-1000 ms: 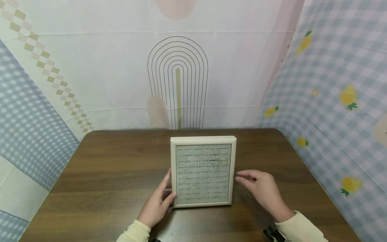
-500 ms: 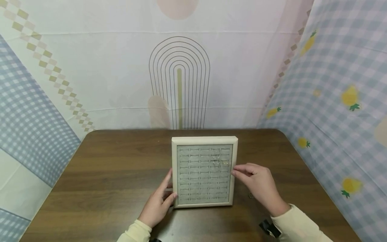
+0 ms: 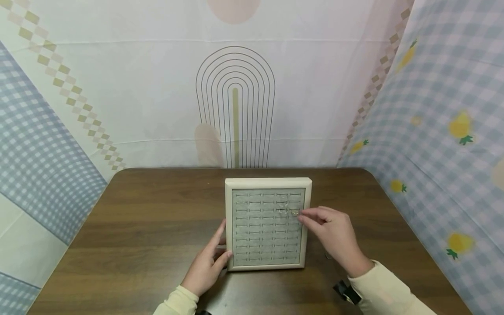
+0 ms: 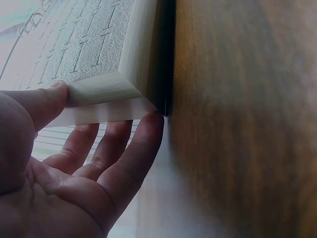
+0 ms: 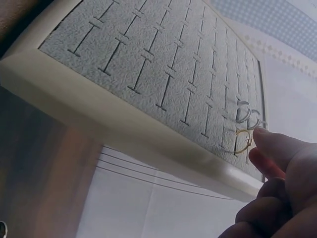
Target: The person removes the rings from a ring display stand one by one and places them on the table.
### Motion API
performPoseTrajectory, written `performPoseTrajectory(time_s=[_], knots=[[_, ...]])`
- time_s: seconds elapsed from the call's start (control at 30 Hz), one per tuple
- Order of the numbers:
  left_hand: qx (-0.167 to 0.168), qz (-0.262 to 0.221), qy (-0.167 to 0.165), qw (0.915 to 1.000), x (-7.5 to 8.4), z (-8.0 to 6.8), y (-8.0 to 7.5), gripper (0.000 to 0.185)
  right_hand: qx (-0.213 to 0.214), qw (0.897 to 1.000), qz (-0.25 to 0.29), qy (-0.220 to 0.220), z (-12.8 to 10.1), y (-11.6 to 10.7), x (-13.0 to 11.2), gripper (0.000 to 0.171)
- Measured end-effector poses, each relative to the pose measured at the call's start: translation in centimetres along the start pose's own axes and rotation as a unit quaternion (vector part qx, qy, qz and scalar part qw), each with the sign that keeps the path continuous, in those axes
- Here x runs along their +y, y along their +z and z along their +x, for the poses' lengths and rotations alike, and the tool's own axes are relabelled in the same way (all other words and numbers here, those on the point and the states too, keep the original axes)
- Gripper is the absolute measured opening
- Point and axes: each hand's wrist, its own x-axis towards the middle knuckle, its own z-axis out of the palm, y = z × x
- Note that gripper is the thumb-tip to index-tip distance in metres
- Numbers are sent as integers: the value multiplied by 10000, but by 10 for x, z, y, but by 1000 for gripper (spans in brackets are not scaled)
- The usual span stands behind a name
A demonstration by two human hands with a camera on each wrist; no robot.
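A ring display tray (image 3: 268, 182) with a cream frame and slotted grey padding is propped up facing me in the head view. My left hand (image 3: 204, 267) grips its lower left edge, thumb (image 4: 49, 101) on the front of the frame and fingers behind. In the upper right slots sit a gold ring (image 5: 242, 142) and, beside it, silver rings (image 5: 242, 113). My right hand (image 3: 336, 236) reaches across the tray's right side, and its thumb and index finger pinch the gold ring at its outer edge. The other right fingers are curled in.
A small ring (image 3: 328, 256) lies on the brown wooden table (image 3: 157, 210), partly hidden by my right wrist. Behind the table hangs a patterned white cloth (image 3: 165, 96); a blue checked cloth (image 3: 433, 131) hangs at the right.
My right hand has moved up and left, from beside the tray over its right edge to the gold ring. My left hand keeps its hold on the tray.
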Motion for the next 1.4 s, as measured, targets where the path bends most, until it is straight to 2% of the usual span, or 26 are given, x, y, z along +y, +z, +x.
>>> performPoseTrajectory(time_s=[0.2,0.43,0.7,1.23,1.4], knots=[[-4,33,-6,10000,0,0,1,85,-143,9998,-135,38,4,4,-4,10],[-33,76,49,10000,0,0,2,84,-379,9986,-244,283,7,8,-4,8],[-98,-15,57,9999,0,1,3,84,-464,9977,-445,235,6,8,-4,5],[-75,-74,-74,9999,0,2,0,84,-147,9991,-165,-361,-3,5,0,10],[-98,-104,-88,9999,0,1,-1,83,-179,9996,-83,-214,-8,3,4,11]])
